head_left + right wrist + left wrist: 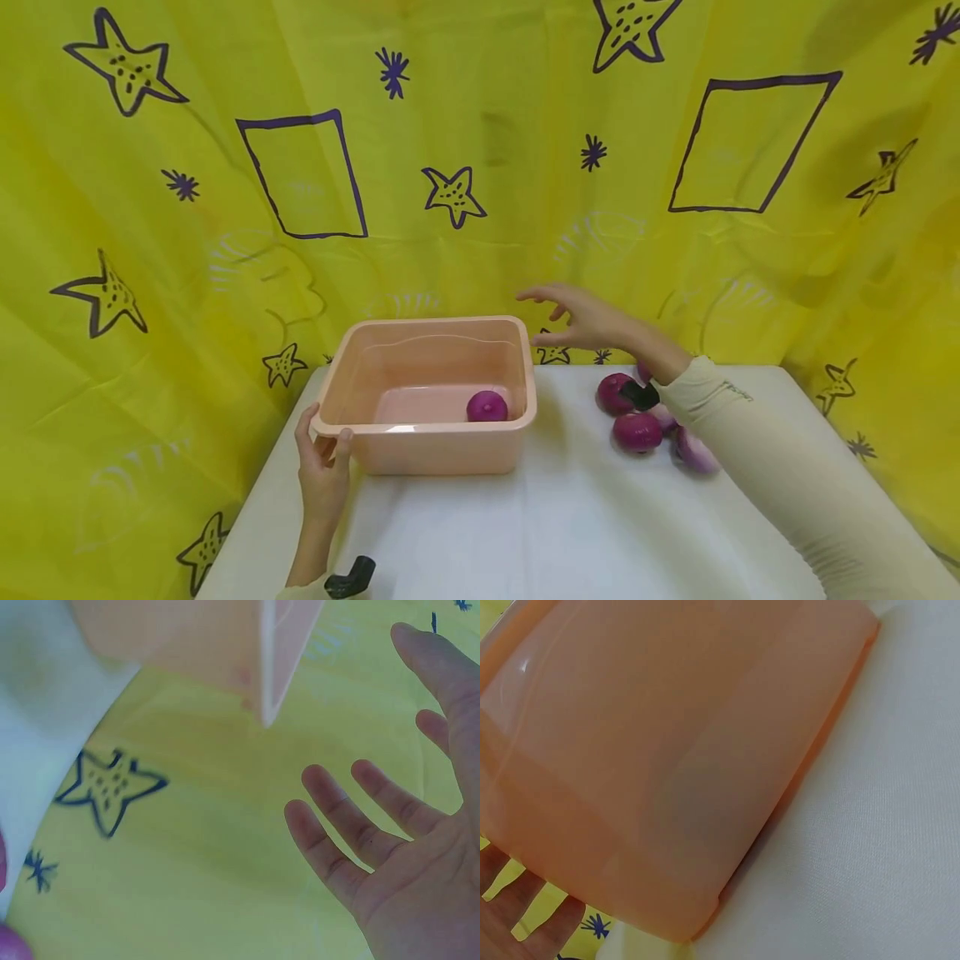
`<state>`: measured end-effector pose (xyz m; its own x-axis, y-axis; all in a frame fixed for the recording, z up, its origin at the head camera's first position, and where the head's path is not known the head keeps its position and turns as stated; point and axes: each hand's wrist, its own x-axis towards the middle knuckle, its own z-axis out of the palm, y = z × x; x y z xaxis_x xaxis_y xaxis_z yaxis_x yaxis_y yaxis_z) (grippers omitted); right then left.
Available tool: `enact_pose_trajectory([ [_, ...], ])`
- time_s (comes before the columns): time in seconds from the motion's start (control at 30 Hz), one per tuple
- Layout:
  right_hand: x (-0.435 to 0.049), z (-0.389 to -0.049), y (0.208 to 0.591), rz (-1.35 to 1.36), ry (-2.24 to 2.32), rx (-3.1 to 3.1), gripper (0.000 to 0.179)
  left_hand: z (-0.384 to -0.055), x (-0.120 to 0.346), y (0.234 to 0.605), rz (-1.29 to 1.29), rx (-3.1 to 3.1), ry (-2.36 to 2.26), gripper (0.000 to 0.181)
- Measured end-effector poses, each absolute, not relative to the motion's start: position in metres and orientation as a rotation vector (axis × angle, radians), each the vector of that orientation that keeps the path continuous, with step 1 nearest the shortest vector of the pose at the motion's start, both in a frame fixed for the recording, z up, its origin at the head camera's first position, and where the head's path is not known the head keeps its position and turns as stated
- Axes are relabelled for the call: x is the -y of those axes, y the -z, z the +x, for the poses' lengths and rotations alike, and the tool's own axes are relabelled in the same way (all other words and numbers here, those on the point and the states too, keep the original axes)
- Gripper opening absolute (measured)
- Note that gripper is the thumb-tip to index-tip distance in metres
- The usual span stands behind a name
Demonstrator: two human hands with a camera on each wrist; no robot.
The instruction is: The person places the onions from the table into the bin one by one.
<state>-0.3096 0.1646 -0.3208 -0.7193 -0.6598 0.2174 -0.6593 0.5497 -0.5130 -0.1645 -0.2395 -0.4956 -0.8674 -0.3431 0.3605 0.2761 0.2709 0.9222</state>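
Observation:
A peach plastic tub (435, 450) stands on the white table, with one red onion (487, 406) inside near its right side. My left hand (324, 479) grips the tub's front left corner, thumb at the front rim and fingers round the left side. In the left wrist view, the tub's wall (667, 765) fills most of the picture and partly hides the fingers. Just right of the tub's back right corner, my right hand (588, 318) hangs in the air, fingers spread and holding nothing. The right wrist view shows its bare palm (427, 892).
Several red onions (637, 432) lie in a group on the right of the table (480, 533), partly covered by the right forearm (780, 467). A yellow curtain (510, 267) with drawn stars and frames hangs behind the table and down both sides.

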Motion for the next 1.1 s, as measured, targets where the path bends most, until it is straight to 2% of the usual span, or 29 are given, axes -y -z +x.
enact_pose_trajectory([
  [0.63, -0.287, -0.286, 0.368, -1.015, 1.0, -2.937, 0.063, -0.168, 0.243, 0.501, 0.047, 2.039, 1.628, 0.065],
  [1.1, -0.37, -0.281, 0.413, -0.714, 0.832, -3.033, 0.057, -0.169, 0.243, 0.499, 0.053, 2.043, 1.618, 0.064],
])
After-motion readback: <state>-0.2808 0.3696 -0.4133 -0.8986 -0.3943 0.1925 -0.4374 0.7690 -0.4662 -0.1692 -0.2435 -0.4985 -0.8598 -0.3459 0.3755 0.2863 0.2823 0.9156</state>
